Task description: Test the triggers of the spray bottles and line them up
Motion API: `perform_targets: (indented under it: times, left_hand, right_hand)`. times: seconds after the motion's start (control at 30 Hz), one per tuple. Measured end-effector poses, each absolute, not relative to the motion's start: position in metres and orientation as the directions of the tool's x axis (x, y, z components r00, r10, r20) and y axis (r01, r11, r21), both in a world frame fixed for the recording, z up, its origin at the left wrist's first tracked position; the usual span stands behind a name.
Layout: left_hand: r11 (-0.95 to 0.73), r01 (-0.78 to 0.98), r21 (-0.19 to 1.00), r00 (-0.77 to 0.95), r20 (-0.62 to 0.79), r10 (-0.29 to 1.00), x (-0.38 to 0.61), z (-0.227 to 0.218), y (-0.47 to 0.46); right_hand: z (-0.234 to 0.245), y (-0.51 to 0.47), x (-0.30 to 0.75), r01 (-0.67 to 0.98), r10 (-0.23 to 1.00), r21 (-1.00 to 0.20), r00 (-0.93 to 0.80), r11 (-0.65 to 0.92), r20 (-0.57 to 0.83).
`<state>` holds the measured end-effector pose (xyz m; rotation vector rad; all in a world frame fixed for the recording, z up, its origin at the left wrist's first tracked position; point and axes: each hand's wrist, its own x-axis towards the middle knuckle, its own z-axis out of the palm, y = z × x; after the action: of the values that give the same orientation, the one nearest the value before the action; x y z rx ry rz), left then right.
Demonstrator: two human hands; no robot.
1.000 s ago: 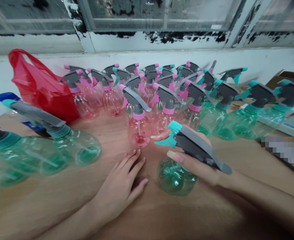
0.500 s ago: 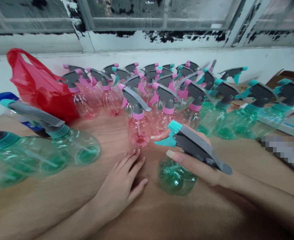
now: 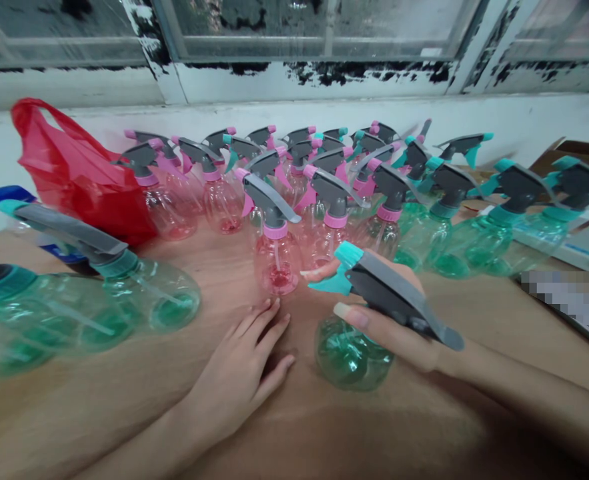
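My right hand [image 3: 399,333] is wrapped round the neck of a green spray bottle [image 3: 354,353], below its grey and turquoise trigger head. The bottle's base rests on or just over the table; I cannot tell which. My left hand [image 3: 247,363] lies palm down on the wooden table [image 3: 294,427], fingers stretched out, holding nothing. Its fingertips come close to a pink spray bottle [image 3: 277,260] that stands upright in front of it.
Pink and green spray bottles stand in a crowd along the wall. Several green bottles [image 3: 149,293] are at the left, near a red plastic bag [image 3: 84,180]. At the right are a cardboard box [image 3: 569,157] and a dark-edged flat object [image 3: 569,313] with a blurred-out surface.
Hardly anything differs. The whole view has shifted very slightly; both hands and the held spray bottle keep their places.
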<state>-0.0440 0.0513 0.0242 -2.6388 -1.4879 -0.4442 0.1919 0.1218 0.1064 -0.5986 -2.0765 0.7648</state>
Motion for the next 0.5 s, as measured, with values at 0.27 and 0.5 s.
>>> perform_targets:
  times: [0.27, 0.5]
  left_hand:
    - [-0.512, 0.852, 0.108, 0.468, 0.282, 0.838, -0.045, 0.023, 0.051]
    - [-0.498, 0.864, 0.071, 0.469, 0.247, 0.848, -0.043, 0.025, 0.05]
  right_hand:
    - [0.11, 0.118, 0.188, 0.077, 0.67, -0.762, -0.538, 0.643, 0.511]
    - [0.093, 0.116, 0.191, 0.112, 0.725, -0.787, -0.486, 0.607, 0.489]
